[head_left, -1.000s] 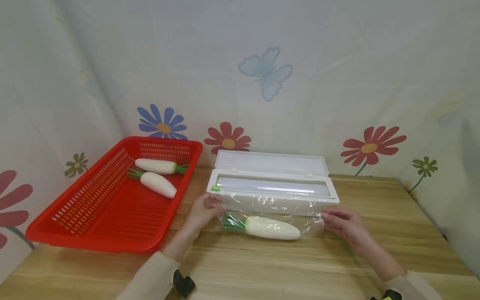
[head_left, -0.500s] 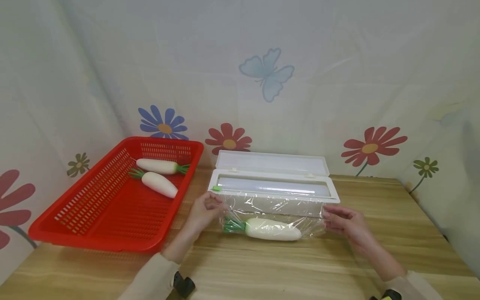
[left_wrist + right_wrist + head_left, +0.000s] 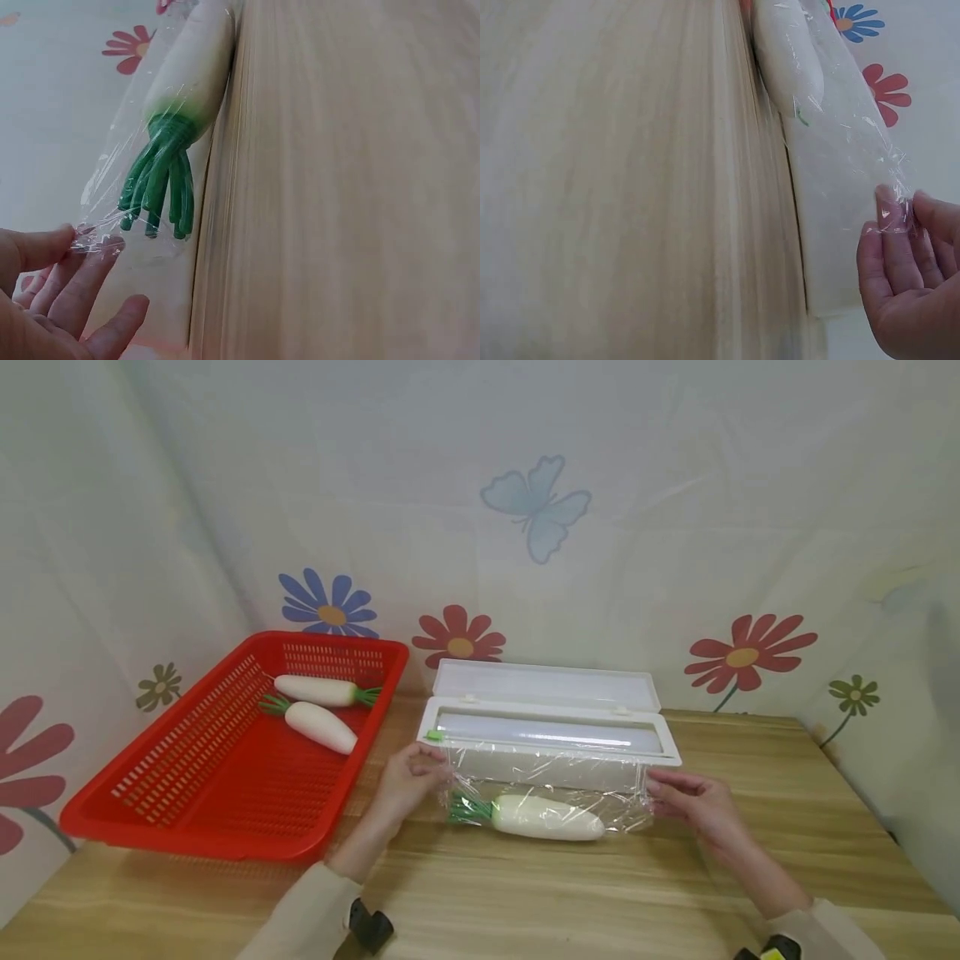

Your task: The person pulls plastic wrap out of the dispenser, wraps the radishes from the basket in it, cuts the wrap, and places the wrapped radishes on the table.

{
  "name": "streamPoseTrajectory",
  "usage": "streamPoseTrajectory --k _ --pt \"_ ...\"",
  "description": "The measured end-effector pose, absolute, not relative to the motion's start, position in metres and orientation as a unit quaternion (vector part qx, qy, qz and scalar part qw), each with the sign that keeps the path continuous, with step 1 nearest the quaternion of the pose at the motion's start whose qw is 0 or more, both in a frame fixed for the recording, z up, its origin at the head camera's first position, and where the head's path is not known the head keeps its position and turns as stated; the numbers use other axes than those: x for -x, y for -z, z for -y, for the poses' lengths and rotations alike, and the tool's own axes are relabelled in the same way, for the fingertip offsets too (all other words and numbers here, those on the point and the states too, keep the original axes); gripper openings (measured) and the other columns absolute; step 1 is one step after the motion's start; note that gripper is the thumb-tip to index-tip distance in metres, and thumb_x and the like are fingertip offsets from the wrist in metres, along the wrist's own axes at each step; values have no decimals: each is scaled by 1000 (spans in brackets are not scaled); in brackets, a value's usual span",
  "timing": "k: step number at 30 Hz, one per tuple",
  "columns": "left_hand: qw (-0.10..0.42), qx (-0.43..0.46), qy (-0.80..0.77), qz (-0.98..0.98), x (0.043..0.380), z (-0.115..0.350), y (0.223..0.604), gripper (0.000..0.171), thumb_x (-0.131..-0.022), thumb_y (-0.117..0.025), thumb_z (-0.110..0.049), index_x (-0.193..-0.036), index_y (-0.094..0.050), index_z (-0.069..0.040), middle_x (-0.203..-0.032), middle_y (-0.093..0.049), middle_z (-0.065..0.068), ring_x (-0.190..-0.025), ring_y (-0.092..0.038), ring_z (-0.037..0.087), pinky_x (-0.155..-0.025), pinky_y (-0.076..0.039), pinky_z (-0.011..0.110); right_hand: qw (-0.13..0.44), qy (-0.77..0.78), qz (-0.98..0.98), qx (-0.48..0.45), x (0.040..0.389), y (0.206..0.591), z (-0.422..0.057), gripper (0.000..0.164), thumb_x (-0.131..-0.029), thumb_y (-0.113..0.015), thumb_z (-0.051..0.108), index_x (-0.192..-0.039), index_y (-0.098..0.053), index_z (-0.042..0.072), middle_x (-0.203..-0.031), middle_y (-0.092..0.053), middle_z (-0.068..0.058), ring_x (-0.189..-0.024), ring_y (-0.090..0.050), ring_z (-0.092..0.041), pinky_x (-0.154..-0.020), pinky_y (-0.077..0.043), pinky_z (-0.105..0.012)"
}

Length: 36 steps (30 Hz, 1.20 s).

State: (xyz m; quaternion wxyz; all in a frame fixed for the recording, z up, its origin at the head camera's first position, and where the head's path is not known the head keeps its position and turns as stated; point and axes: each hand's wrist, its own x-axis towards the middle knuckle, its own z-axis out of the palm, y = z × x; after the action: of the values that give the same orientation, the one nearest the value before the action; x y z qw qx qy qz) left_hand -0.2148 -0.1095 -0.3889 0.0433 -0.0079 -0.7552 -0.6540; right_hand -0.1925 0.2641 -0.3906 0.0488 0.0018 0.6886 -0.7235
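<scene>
One white radish (image 3: 549,817) is lying on the tabletop (image 3: 525,902) in front of me, its green stalks pointing toward my left side, its bare tip toward my right. Clear film (image 3: 628,810) is stretching across it, wrinkling and catching the light, with the stalks showing through. My left hand (image 3: 408,782) is pinching one corner of the film between thumb and fingertips, the other fingers curving loosely. My right hand (image 3: 701,810) is pinching the opposite corner the same way, thumb closing against the fingertips. Just behind the radish, a white dispenser box (image 3: 670,747) is sitting lengthwise, its lid (image 3: 547,685) leaning back and a roll (image 3: 540,731) lying inside; a green slider (image 3: 434,736) is resting at its left end. Farther left, a red basket (image 3: 247,793) is holding two more radishes (image 3: 322,727). Behind everything, a pale backdrop (image 3: 375,443) is displaying flowers and a blue butterfly (image 3: 537,508).
</scene>
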Motion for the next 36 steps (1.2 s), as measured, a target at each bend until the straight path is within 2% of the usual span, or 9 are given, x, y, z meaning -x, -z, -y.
streamPoseTrajectory --k 2,6,9,11,13,20,27,32,36 --pt "45 10 663 747 215 109 388 18 -79 -64 3 -95 -59 8 -79 -66 13 -66 -63 14 -63 -53 27 33 692 -721 15 197 397 -271 13 -82 -68 13 -94 -72 17 -87 -69 5 -74 -67 -12 -70 -53 -26" --pt "62 16 672 738 214 111 386 20 -82 -60 5 -101 -61 9 -87 -65 17 -68 -62 13 -66 -54 30 -55 558 -827 37 218 424 -298 34 -81 -67 35 -103 -68 9 -89 -69 3 -76 -67 -12 -67 -53 -23" --pt "81 8 664 743 214 114 385 22 -81 -62 5 -102 -62 8 -89 -65 19 -68 -63 14 -66 -55 32 -126 462 -877 31 238 444 -313 36 -78 -65 47 -99 -69 18 -83 -68 5 -72 -66 -10 -61 -52 -22" --pt "89 0 661 745 214 115 385 23 -80 -63 5 -103 -62 7 -89 -65 20 -67 -63 16 -66 -55 33 -145 439 -885 45 245 445 -314 33 -78 -65 47 -98 -69 22 -82 -68 4 -70 -65 -10 -59 -51 -22" --pt "93 -2 666 740 214 116 386 24 -80 -63 6 -104 -61 8 -90 -65 22 -68 -64 16 -66 -55 33 -138 434 -888 62 242 429 -300 32 -79 -65 46 -98 -69 21 -81 -68 2 -71 -64 -11 -57 -51 -24" --pt "93 11 682 726 221 110 389 24 -79 -63 8 -103 -60 11 -92 -64 27 -70 -64 14 -65 -54 29 -75 461 -874 138 209 351 -218 28 -82 -67 25 -95 -69 1 -81 -68 -11 -71 -63 -19 -57 -50 -26" --pt "85 8 668 739 228 102 388 24 -79 -66 2 -102 -62 9 -91 -66 25 -74 -66 28 -65 -54 32 -24 478 -860 175 218 341 -168 24 -80 -70 25 -88 -70 3 -75 -67 -12 -69 -63 -27 -61 -52 -35" --pt "69 24 658 750 230 95 384 24 -80 -64 4 -103 -62 10 -89 -66 26 -71 -66 28 -66 -54 36 -5 486 -850 203 227 337 -138 22 -80 -70 25 -88 -71 4 -77 -67 -15 -70 -63 -28 -60 -51 -33" --pt "74 33 654 752 227 95 383 24 -80 -63 5 -103 -61 12 -90 -65 26 -74 -66 30 -66 -54 36 -6 485 -844 230 237 334 -114 22 -80 -69 23 -90 -71 4 -79 -69 -12 -69 -64 -21 -62 -51 -30"
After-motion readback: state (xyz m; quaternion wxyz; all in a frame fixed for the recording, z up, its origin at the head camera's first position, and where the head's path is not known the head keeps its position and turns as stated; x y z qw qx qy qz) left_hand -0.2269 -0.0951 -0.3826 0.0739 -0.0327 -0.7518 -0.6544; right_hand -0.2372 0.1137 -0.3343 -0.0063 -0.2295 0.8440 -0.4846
